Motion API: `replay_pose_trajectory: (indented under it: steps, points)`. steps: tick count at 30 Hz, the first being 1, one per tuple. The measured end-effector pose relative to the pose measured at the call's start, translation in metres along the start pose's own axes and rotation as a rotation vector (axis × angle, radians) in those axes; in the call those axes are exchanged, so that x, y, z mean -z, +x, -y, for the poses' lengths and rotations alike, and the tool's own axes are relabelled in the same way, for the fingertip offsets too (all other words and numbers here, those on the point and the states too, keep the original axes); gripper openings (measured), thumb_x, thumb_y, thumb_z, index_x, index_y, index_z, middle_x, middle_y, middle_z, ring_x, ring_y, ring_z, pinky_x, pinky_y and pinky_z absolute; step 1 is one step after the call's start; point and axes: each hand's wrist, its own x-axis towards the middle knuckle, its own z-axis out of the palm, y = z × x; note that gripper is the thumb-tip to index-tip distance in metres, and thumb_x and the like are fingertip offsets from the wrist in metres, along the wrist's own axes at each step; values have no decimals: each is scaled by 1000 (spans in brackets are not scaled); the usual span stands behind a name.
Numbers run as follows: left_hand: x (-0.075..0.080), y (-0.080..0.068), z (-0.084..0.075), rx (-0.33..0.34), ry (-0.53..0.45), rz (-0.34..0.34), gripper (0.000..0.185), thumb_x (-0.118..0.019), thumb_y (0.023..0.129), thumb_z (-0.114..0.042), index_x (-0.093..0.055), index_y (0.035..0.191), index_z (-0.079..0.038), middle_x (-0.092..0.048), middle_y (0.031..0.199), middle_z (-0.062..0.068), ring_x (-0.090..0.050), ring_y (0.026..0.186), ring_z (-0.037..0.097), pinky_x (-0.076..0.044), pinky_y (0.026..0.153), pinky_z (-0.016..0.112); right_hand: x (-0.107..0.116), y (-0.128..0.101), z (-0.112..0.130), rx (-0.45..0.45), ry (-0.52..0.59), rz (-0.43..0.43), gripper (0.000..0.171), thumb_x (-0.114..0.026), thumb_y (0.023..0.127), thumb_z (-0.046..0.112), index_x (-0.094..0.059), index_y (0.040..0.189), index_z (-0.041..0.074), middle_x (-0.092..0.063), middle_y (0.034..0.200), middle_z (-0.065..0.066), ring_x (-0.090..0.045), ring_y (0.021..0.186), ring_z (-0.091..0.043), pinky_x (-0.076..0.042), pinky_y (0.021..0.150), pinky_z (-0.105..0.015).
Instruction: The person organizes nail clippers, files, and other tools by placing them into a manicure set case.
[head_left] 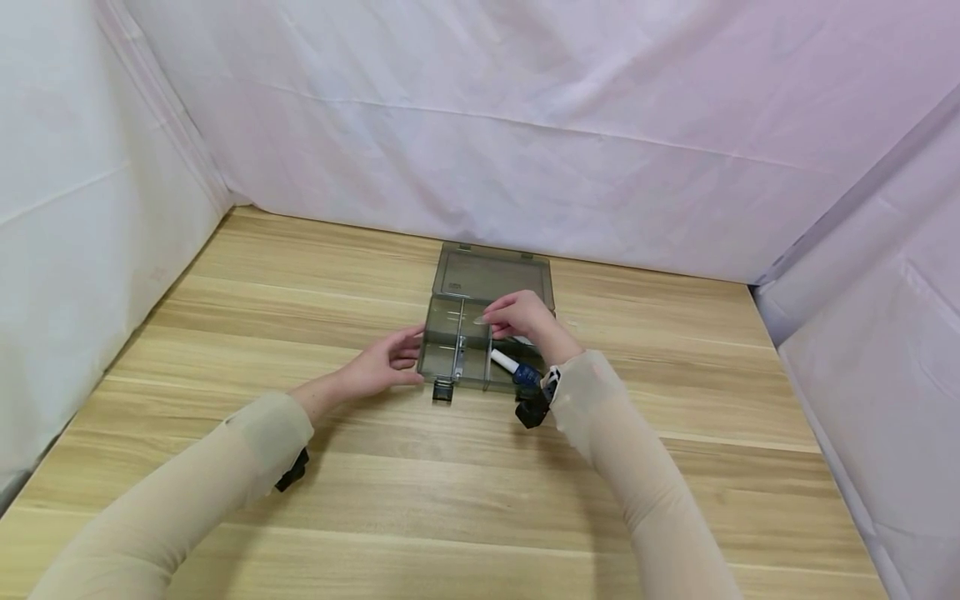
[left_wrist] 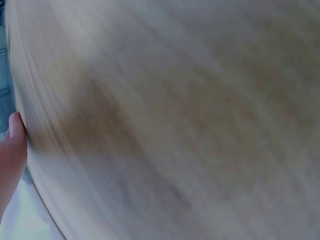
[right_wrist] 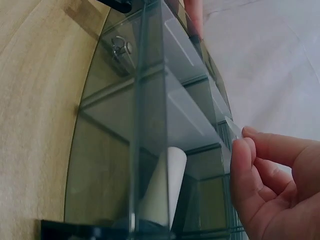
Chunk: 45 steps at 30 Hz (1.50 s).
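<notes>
No words, numbers or signs can be read anywhere, not on the see-through grey box (head_left: pixel 486 329), the things inside it, or the worktop (head_left: pixel 420 492) under it.

We wear thin, close-fitting beige sleeves (head_left: pixel 187 492) on both arms, slightly sheer, running from the upper arm down to the wrists and ending in plain cuffs. A small black camera unit (head_left: pixel 532 408) is strapped under our right wrist, another black unit (head_left: pixel 292 472) under the left forearm. Our hands (head_left: pixel 386 362) are bare.
</notes>
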Motion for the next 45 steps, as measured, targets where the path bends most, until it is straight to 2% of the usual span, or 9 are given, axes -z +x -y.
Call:
replay_pose_trajectory:
  steps: [4,7,13,18,24,30,34,39,45]
  points:
    - [0,1,1,3,3,1,87,-68,81,0,-14,149,-2,-30,147,29,-39,130,42,-36,112,45,-1,0,1,-6,-21,-14,22,-66,85,5,-66,105,-3,-64,75,-8,-59,52,-8,-58,85,-41]
    - [0,1,1,11,4,-4,87,-68,80,0,-15,149,-3,-30,147,28,-39,131,42,-36,112,45,-1,0,1,-8,-28,-13,21,-67,85,6,-66,104,-3,-64,75,-7,-58,52,-8,-57,88,-43]
    - [0,0,1,14,1,-5,88,-68,80,0,-14,149,-2,-29,147,28,-38,131,42,-36,112,45,0,-1,-3,-2,-42,-19,20,-68,84,9,-66,101,-1,-62,72,-3,-58,53,-7,-60,79,-37]
    - [0,0,0,9,-2,-3,87,-68,81,0,-15,149,-2,-30,147,28,-39,130,42,-36,112,46,7,-3,-4,10,19,-26,21,-67,85,9,-64,103,-3,-60,66,-1,-57,53,-8,-61,68,-30]
    - [0,0,-1,10,4,-4,87,-68,80,0,-15,149,-3,-32,146,28,-40,130,41,-36,112,45,26,-7,-5,18,83,-40,23,-65,87,10,-61,105,-3,-60,66,-1,-57,53,-7,-58,58,-22]
    - [0,-1,-2,24,4,-8,88,-69,79,1,-16,149,-4,-32,146,26,-39,131,40,-36,112,43,51,-12,-11,18,117,-18,35,-59,91,15,-54,120,-4,-61,80,-2,-59,63,-8,-58,66,-20]
    - [0,-2,-3,28,5,-8,88,-69,79,1,-16,149,-4,-32,146,26,-39,131,40,-36,112,44,66,-14,-18,36,135,-2,43,-56,93,15,-47,129,-8,-61,78,2,-60,65,-6,-58,69,-19]
    - [1,-3,-2,14,7,-5,86,-68,80,1,-14,149,-1,-31,146,29,-39,130,42,-36,112,45,84,-13,-31,47,179,-17,45,-54,95,14,-42,131,-11,-61,73,5,-60,64,-4,-56,64,-15]
    - [2,-4,-2,18,8,-2,86,-67,81,1,-13,149,0,-30,146,30,-38,131,43,-36,112,46,104,-12,-50,-2,244,-69,44,-54,94,13,-41,129,-9,-61,77,3,-61,65,-3,-56,66,-14]
